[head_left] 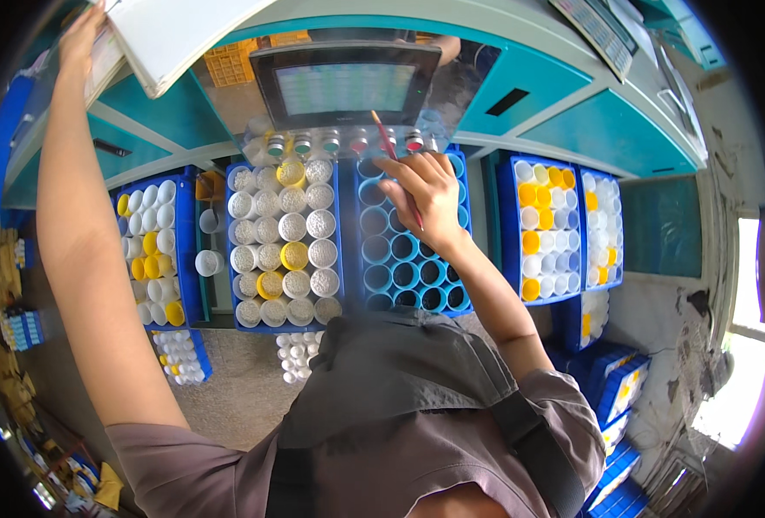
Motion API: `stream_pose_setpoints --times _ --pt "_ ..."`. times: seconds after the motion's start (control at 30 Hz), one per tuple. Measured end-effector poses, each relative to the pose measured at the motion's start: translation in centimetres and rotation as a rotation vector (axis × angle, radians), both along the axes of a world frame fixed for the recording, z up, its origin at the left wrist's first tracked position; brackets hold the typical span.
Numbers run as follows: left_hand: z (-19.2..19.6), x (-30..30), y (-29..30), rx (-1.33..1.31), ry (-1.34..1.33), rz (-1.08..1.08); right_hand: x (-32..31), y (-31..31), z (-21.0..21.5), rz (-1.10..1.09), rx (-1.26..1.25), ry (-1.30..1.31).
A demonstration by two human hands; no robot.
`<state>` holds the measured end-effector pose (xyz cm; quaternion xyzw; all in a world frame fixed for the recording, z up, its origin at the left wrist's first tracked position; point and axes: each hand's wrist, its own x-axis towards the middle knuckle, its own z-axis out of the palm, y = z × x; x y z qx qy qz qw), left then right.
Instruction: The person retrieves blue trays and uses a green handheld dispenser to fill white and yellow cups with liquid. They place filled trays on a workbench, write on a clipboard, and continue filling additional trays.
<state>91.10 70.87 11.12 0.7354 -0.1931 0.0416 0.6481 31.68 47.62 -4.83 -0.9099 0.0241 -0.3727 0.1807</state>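
Blue plastic crates line the front of a teal machine, and the scene reads from the far left. Up in the top left corner the left hand (pixel 80 39) is raised high, its fingers resting on a stack of white papers (pixel 175 34) that lies on the machine's upper ledge; whether the fingers pinch a sheet or merely press on it cannot be told. Below that arm stands a blue crate (pixel 154 250) of white and yellow capped tubes. Next comes a full crate (pixel 283 242) of tubes topped with white granules, a few of them yellow-rimmed. Above it, a row of small capped vials (pixel 339 142) sits under a dark framed screen (pixel 344 86). Just right of the full crate is a crate of empty blue cells (pixel 404 272). The right hand (pixel 426 194) hovers over the upper part of this crate, closed around a thin red pen (pixel 393 160) whose tip points up toward the screen. The two hands are well apart. Farther right, two more crates (pixel 564 229) hold white and yellow tubes, and further blue crates are stacked below them.
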Motion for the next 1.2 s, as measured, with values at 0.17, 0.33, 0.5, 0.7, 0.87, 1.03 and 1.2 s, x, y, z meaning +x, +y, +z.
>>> stream_pose_setpoints --times 0.17,0.33,0.5,0.7,0.87,1.03,1.2 --pt "0.3 -1.4 -1.0 -0.046 0.009 0.030 -0.4 0.3 -0.3 -0.014 0.062 -0.027" --pt "0.5 -2.3 -1.3 -0.052 0.010 0.028 -1.3 0.3 -0.6 -0.020 0.092 -0.018" --pt "0.0 -2.3 -1.1 -0.037 -0.034 0.038 -1.6 0.9 -0.6 -0.020 0.131 -0.011" --pt "0.2 -3.3 -1.4 0.038 -0.066 0.062 -1.3 1.0 -0.4 0.015 0.168 0.026" --pt "0.1 -4.1 -1.1 -0.100 -0.076 0.016 -1.4 1.5 -0.8 -0.007 0.218 -0.024" --pt "2.4 -4.6 1.4 -0.347 -0.121 0.243 -2.7 0.8 -0.1 -0.014 0.184 -0.026" --pt "6.6 -12.8 7.0 -0.492 -0.294 0.307 -3.0 -0.8 0.9 -0.006 0.138 -0.057"
